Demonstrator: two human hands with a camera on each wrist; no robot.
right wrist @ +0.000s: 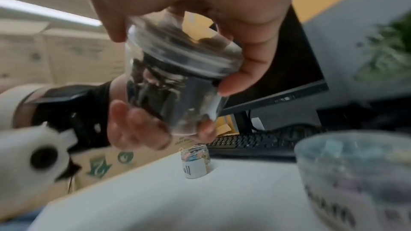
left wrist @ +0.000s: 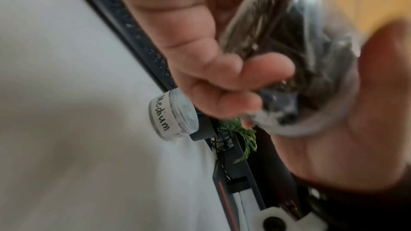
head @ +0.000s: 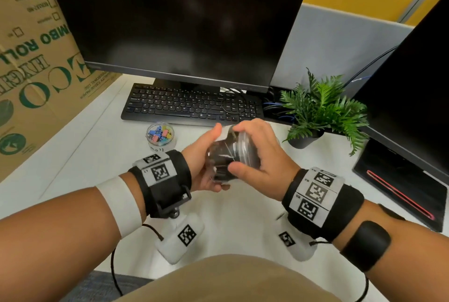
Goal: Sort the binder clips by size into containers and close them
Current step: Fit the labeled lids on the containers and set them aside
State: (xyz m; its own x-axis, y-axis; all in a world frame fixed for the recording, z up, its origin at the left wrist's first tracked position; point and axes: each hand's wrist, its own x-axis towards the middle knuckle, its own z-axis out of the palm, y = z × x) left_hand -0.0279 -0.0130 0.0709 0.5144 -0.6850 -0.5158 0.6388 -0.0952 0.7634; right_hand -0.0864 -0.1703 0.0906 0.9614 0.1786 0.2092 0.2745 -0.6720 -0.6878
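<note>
2 hands hold 1 clear jar (head: 224,158) of dark binder clips above a white desk (head: 102,155), tilted. Left hand (head: 204,155) cups the jar's base w/ curled fingers; right hand (head: 257,153) grips its clear lid (right wrist: 184,53) from the top. Behind, left, an open small jar (head: 160,135) holds colored clips; a lidded jar marked "Medium" (left wrist: 172,116) stands near a potted plant (head: 320,109).

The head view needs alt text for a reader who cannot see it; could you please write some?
Both hands hold a clear jar of dark binder clips above a white desk, the right hand gripping its lid. An open small jar of coloured clips stands before a keyboard.
</note>
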